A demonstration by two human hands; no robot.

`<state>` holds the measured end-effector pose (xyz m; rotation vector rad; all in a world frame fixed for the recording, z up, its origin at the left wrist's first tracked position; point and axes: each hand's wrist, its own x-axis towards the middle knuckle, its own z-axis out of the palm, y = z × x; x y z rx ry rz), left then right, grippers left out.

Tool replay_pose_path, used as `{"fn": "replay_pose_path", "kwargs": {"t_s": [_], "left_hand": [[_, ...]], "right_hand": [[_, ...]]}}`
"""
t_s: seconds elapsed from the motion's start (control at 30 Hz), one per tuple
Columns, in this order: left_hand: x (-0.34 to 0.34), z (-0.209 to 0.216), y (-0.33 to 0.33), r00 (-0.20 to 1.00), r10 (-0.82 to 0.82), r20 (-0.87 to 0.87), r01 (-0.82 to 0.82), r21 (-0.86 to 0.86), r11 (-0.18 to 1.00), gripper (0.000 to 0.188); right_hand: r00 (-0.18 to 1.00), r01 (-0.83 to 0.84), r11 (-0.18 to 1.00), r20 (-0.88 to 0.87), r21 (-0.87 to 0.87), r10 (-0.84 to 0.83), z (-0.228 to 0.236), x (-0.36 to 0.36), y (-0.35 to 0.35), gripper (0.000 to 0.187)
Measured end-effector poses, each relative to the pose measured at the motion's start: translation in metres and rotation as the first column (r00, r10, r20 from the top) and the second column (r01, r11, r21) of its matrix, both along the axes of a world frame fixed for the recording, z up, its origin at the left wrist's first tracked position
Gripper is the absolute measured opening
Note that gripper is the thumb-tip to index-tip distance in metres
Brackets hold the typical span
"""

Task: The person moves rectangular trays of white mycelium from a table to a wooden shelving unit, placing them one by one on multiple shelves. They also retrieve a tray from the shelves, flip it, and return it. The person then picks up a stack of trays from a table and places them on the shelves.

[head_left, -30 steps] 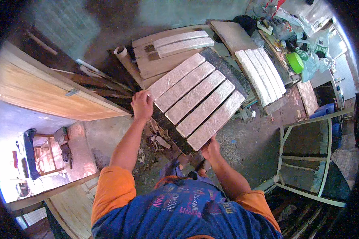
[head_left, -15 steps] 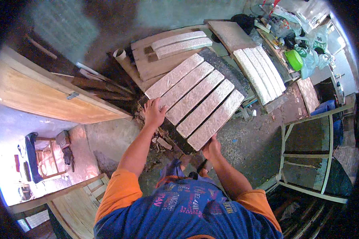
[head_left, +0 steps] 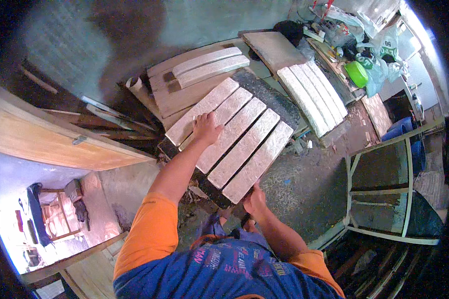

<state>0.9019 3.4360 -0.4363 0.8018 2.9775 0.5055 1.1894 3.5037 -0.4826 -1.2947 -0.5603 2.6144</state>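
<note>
Several long, whitish rectangular slabs (head_left: 249,144) with a rough, speckled surface lie side by side on a dark board (head_left: 217,193) in front of me. Narrow dark gaps separate most of them. My left hand (head_left: 207,130) rests over the second slab from the left, fingers apart and pointing away from me. Its palm covers part of that slab. At the board's near right corner, my right hand (head_left: 255,200) grips the dark board from the side, with its fingertips partly hidden under the edge.
Two similar slabs (head_left: 212,70) lie on a wooden board (head_left: 159,84) behind, and more slabs (head_left: 312,97) lie at the right. Farther right are plastic bags (head_left: 384,60) and a green basin (head_left: 355,74). A wooden frame (head_left: 379,192) stands right; a wooden door (head_left: 60,132) left.
My left hand has moved from the board's left edge onto the slabs. My right hand stays at the near right corner. The whole view has shifted slightly.
</note>
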Motion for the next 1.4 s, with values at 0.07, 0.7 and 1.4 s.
{"fn": "replay_pose_path", "kwargs": {"t_s": [0.07, 0.7, 1.4], "left_hand": [[0.000, 0.001, 0.004, 1.000, 0.001, 0.007, -0.001, 0.009, 1.000, 0.063], [-0.090, -0.038, -0.183, 0.643, 0.193, 0.741, -0.598, 0.328, 0.731, 0.082], [-0.001, -0.031, -0.226, 0.618, 0.146, 0.772, -0.452, 0.197, 0.870, 0.073]], "right_hand": [[0.999, -0.002, 1.000, -0.032, -0.006, 0.002, -0.002, 0.001, 0.001, 0.053], [0.994, -0.002, 0.997, -0.109, -0.076, -0.006, 0.004, -0.003, 0.013, 0.054], [0.999, 0.000, 0.998, -0.045, 0.061, 0.003, -0.005, 0.059, 0.013, 0.050]]}}
